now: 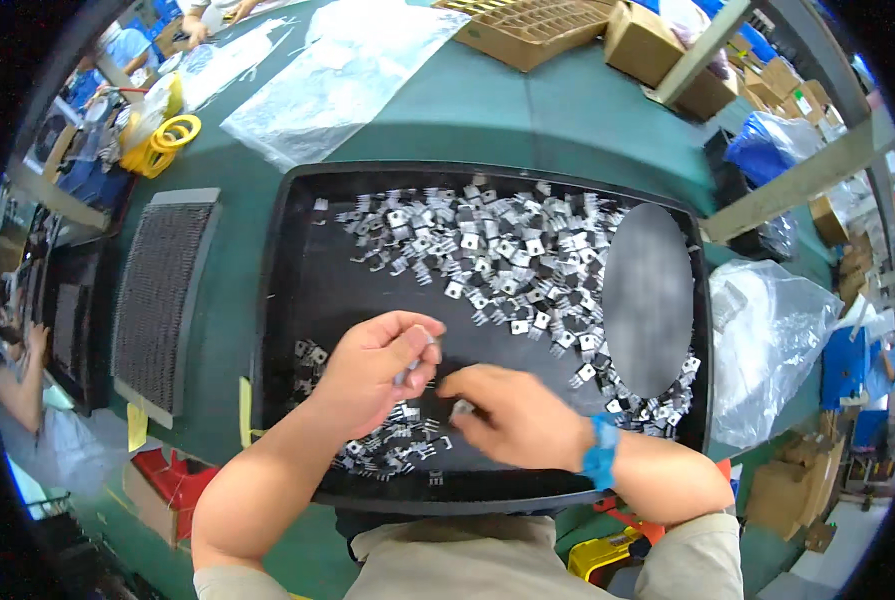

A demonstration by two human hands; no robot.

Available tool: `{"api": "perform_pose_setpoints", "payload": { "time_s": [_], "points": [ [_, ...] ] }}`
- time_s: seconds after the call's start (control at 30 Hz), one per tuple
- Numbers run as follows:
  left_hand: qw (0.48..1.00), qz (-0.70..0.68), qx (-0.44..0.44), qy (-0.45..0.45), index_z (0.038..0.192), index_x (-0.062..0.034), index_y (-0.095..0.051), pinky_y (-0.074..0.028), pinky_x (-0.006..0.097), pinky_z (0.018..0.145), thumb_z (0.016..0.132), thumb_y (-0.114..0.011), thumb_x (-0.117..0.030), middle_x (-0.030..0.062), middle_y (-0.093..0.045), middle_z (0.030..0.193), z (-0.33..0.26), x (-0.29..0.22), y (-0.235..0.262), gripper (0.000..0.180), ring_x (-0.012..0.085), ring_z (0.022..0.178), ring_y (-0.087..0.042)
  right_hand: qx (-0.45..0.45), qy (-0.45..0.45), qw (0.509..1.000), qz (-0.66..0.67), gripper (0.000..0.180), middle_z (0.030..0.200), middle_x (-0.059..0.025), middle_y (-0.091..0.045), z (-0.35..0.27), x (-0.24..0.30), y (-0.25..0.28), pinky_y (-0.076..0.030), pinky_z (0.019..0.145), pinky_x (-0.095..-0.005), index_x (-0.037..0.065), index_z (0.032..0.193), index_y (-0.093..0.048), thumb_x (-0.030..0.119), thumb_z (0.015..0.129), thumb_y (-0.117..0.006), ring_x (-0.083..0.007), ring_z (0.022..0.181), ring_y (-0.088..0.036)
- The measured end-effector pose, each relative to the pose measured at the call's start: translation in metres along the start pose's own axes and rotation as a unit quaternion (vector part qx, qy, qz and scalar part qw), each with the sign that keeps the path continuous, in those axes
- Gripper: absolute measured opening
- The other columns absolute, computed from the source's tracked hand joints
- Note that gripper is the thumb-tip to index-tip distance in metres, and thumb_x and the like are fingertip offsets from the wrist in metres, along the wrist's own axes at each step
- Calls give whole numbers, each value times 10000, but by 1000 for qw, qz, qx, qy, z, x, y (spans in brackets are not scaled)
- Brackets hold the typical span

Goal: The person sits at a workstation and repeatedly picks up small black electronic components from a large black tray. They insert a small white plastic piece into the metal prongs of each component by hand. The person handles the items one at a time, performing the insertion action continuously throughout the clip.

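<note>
A large black tray lies before me, holding many loose transistors with silver tabs and thin legs. They form a broad heap along its far and right sides. A smaller pile sits at the near left, partly under my forearm. Above that pile, my left hand is closed, fingers curled around small grey pieces that look like transistors, mostly hidden. Close beside it, my right hand, a blue band on its wrist, reaches in from the right. A transistor shows between its thumb and bent fingers.
Left of the tray lies a grey rack packed with dark rows. Clear plastic bags lie right of the tray and beyond it. A divided cardboard box and yellow tape rolls sit farther back. Metal posts stand at right. Other people work at left.
</note>
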State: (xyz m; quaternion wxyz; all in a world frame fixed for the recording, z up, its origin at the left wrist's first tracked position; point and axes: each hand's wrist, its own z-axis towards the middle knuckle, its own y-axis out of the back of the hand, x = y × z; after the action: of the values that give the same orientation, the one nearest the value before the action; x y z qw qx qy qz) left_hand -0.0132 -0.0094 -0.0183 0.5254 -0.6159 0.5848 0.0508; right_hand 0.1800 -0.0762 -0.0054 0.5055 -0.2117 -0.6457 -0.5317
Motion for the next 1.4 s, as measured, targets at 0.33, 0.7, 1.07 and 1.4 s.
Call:
{"api": "perform_pose_setpoints", "payload": {
  "time_s": [0.33, 0.7, 1.07, 1.4],
  "points": [
    [986, 160, -31, 27, 848, -21, -560, -387, 240, 504, 901, -556, -84, 57, -561, 746, 0, -5, -21, 82, 114, 622, -508, -116, -49, 988, 86, 110, 836, -141, -653, -8, 10, 19, -500, 609, -328, 15, 937, -645, 59, 846, -600, -203, 696, -637],
    [990, 136, -23, -24, 895, 49, -596, -385, 221, 462, 870, -587, 15, 83, -594, 678, -5, 20, -18, 44, 103, 513, -493, -125, -121, 965, 196, 160, 626, -48, -559, -8, -5, 4, -392, 518, -278, 3, 845, -608, 153, 896, -628, -83, 576, -455],
    [996, 52, 46, 61, 925, -8, -574, -396, 254, 512, 952, -568, -185, 83, -599, 778, -1, 3, -9, 178, 131, 587, -521, -209, -124, 951, 189, 134, 740, -23, -592, -9, 3, 5, -430, 543, -214, 11, 1007, -584, 42, 885, -628, -35, 624, -506],
    [994, 52, 60, 72, 953, -21, -579, -348, 219, 465, 971, -549, -180, 81, -618, 788, -4, 8, -9, 163, 106, 562, -491, -149, -107, 969, 163, 139, 777, 1, -596, -9, 9, 13, -396, 503, -174, 16, 965, -548, -45, 867, -625, -5, 627, -523]
  ]
}}
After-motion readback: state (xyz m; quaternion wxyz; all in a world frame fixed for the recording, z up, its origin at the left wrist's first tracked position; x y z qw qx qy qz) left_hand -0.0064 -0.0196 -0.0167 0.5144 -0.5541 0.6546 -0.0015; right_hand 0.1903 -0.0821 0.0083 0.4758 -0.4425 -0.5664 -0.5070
